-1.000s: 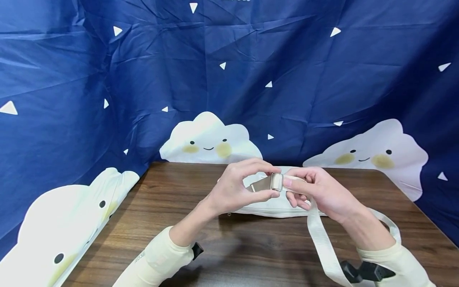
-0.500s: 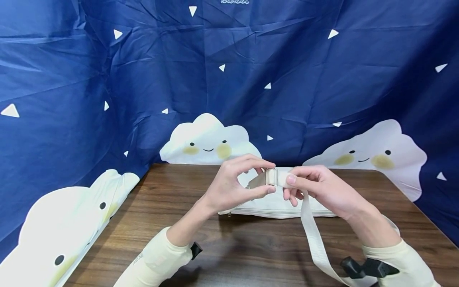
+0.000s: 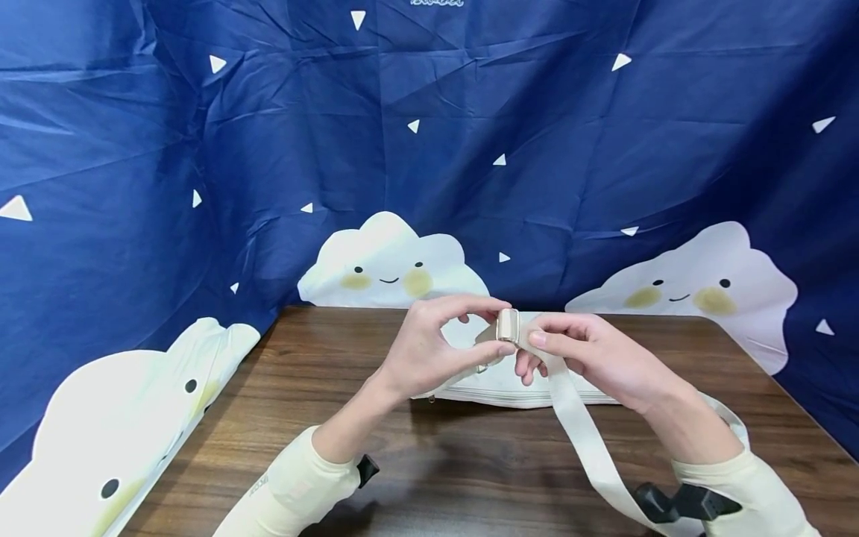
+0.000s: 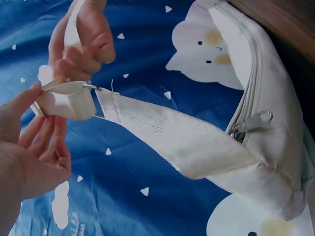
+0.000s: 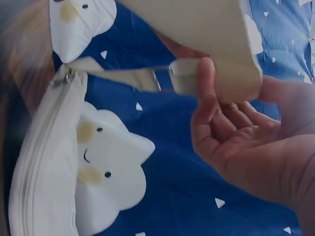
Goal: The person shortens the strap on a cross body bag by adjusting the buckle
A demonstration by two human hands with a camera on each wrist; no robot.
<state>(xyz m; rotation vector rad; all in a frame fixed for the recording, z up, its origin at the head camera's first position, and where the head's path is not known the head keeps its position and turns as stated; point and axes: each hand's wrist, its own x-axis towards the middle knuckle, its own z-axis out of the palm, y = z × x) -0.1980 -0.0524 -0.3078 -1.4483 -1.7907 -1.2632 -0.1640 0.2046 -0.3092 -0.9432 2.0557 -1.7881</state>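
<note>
A white zippered bag [image 3: 517,391] lies on the table behind both hands. Its pale webbing strap [image 3: 584,425] runs up through a metal slide buckle [image 3: 508,326]. My left hand [image 3: 426,343] pinches the buckle between thumb and forefinger. Just to the right, my right hand [image 3: 600,358] pinches the strap between thumb and fingers, and the rest of the strap hangs down past the right wrist. In the left wrist view, the strap makes a loop [image 4: 69,103] at a metal ring [image 4: 96,88] joined to the bag's short end tab [image 4: 172,130].
The brown wooden table [image 3: 429,462] extends in front of the bag. Blue cloth [image 3: 456,97] with clouds and white triangles surrounds it at the back and left. A zipper pull [image 4: 253,122] sticks out near the bag's end. The hanging strap loops beside the right sleeve [image 3: 745,492].
The buckle has shifted slightly left and up and tilted in the left hand. My right hand drew back along the strap, then came closer again; the hanging strap has swung left.
</note>
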